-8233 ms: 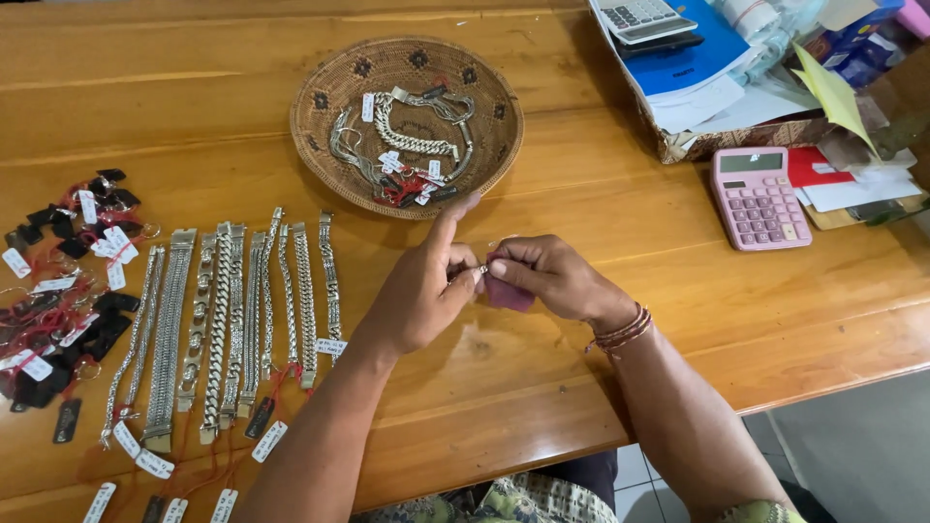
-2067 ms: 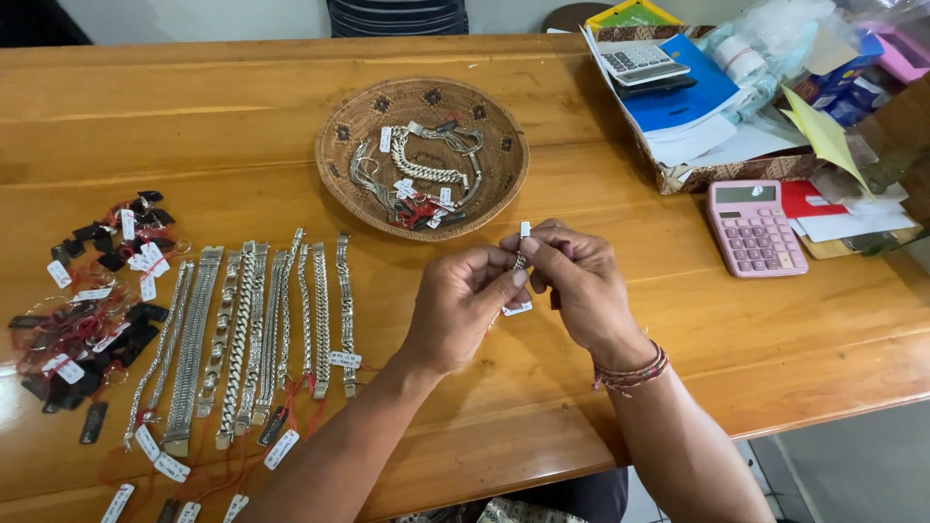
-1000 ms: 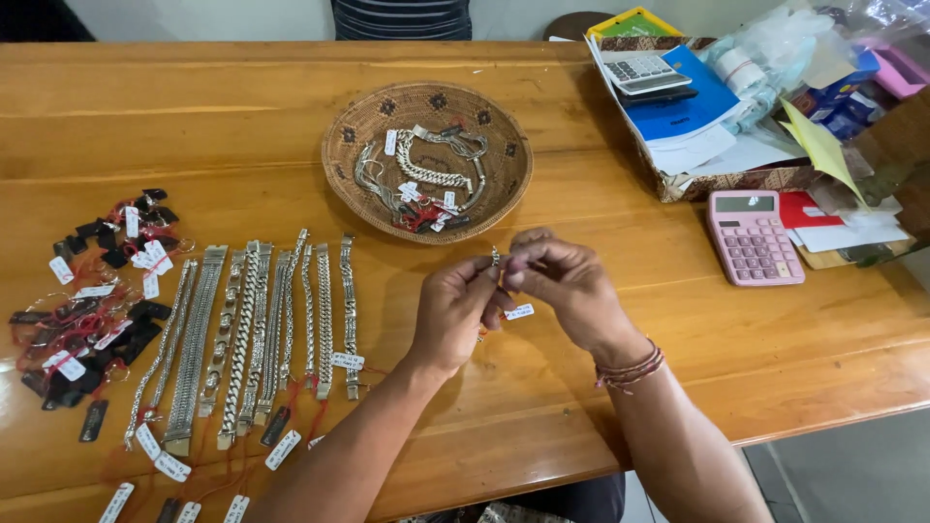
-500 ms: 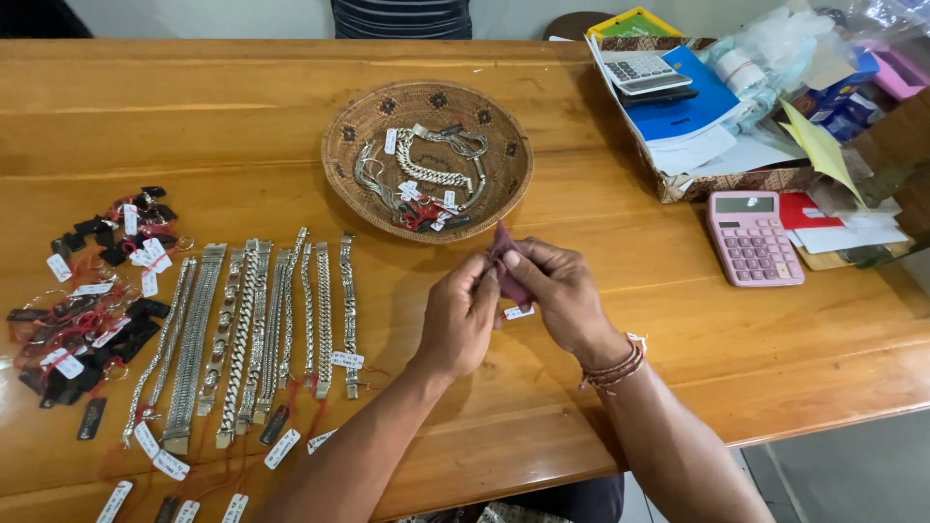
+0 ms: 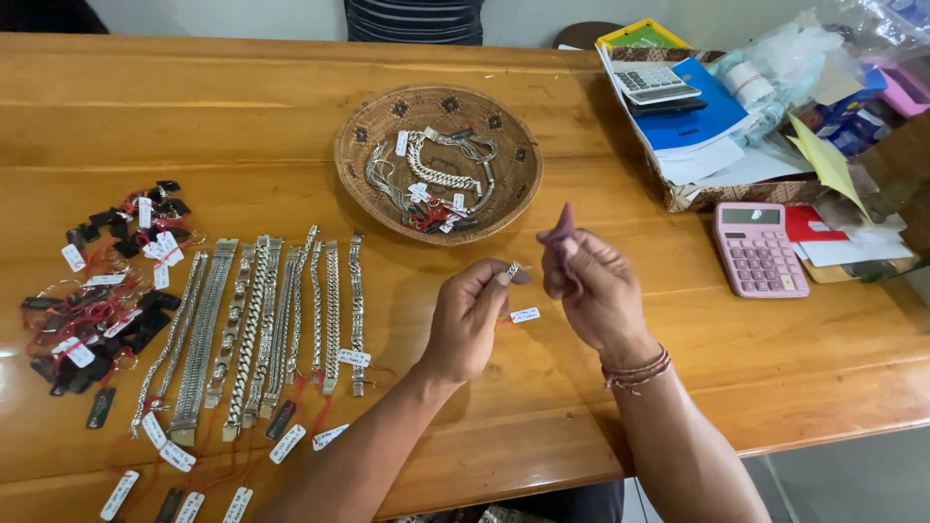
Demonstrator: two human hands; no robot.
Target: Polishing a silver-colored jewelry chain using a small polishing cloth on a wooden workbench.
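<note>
left grip point(image 5: 472, 315) pinching silver ring point(image 5: 512, 270), right grip point(image 5: 593, 286) clutching purple cloth point(image 5: 561, 229)

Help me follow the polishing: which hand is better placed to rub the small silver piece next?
Probably the right hand: it holds the purple cloth, while the left hand pinches the small silver piece.

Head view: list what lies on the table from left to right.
Black tagged pieces → row of silver bracelets → basket → left hand → right hand with purple cloth → pink calculator
</note>
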